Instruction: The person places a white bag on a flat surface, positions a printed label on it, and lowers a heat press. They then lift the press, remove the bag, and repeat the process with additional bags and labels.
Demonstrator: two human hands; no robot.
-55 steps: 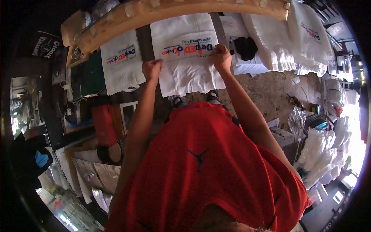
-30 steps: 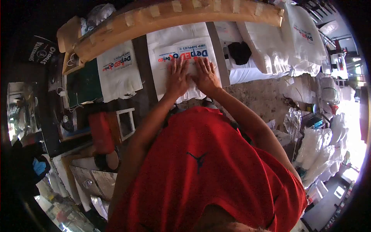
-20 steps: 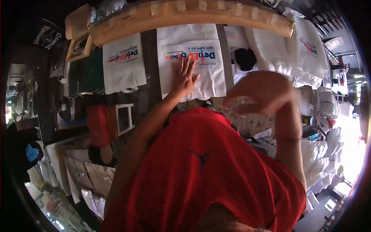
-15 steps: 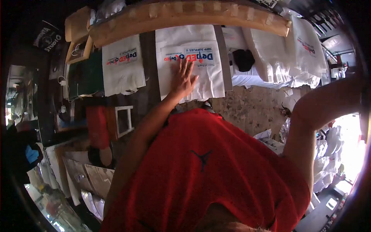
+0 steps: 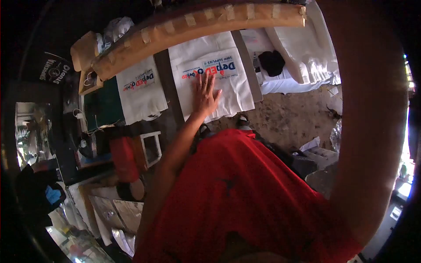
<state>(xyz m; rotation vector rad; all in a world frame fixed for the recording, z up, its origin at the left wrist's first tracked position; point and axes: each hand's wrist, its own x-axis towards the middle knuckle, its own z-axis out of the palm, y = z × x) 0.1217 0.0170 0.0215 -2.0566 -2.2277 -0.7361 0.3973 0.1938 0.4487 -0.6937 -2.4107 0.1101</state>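
A flat white piece that looks like a cloth bag (image 5: 234, 94), printed with red and blue lettering, lies on a dark board in front of me. My left hand (image 5: 206, 96) rests palm down on it, fingers stretched and a little apart, the fingertips over the print. Nothing is gripped in that hand. My right arm (image 5: 370, 122) is raised close to the camera along the right side, and its hand is out of the picture. To the left lies a similar white printed piece (image 5: 142, 98), partly over a dark green board (image 5: 103, 107).
A long brown beam (image 5: 197, 22) with tape strips runs across above the boards. More white pieces (image 5: 302, 57) and a black bundle (image 5: 271, 63) lie to the right. A red block-like object (image 5: 124, 160) and a white frame (image 5: 151, 149) stand at left. Below is the stained floor (image 5: 289, 118).
The view has tilted and shifted. My right arm now looms larger and nearer the camera. My left hand stays flat on the white printed piece, and my feet show more.
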